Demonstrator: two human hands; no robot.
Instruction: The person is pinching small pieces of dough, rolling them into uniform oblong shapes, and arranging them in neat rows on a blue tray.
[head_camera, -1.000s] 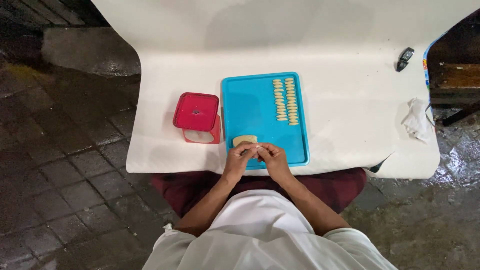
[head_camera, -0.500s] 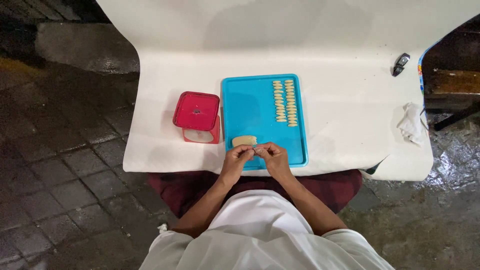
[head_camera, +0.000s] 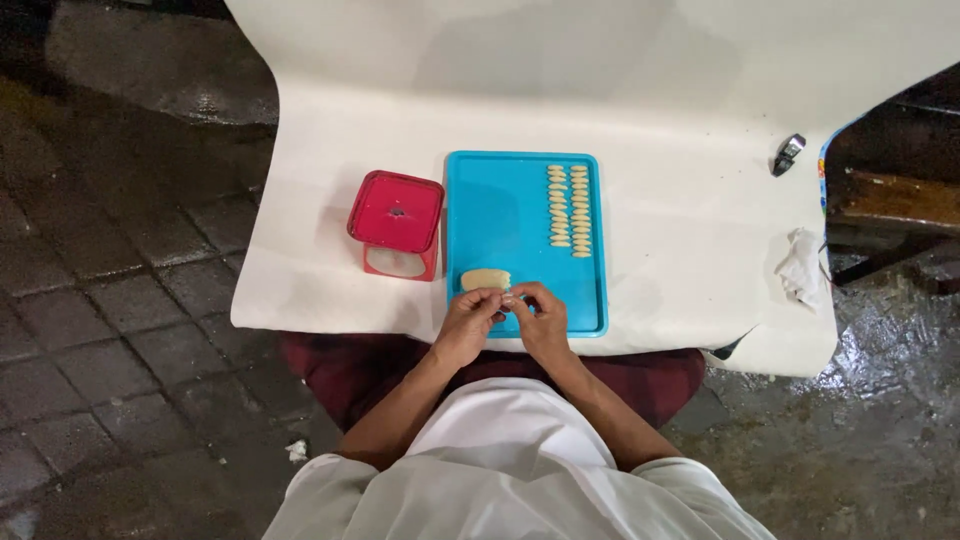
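Dough, a tiny pale pinch of it (head_camera: 509, 299), sits between the fingertips of both hands at the lower middle of the frame, over the near edge of the flat turquoise plastic tray (head_camera: 500, 215). The left hand (head_camera: 470, 318) and right hand (head_camera: 540, 315) meet thumb to thumb, fingers curled in and nipped shut on the scrap; it is too small to tell how it lies. Just above the left hand's fingertips, touching or nearly so, lies the pale oblong lump of dough (head_camera: 486, 279), long axis running left to right across the tray, nearer the left hand than the right. Further up, toward the tray's upper right, two neat columns of small pale shaped pieces (head_camera: 568, 211) run top to bottom. Left of the tray stands a red square lidded plastic container (head_camera: 396, 222) on the white table covering (head_camera: 680, 260). At the frame's right edge lie a crumpled white cloth (head_camera: 800, 265) and a small dark object (head_camera: 788, 153).
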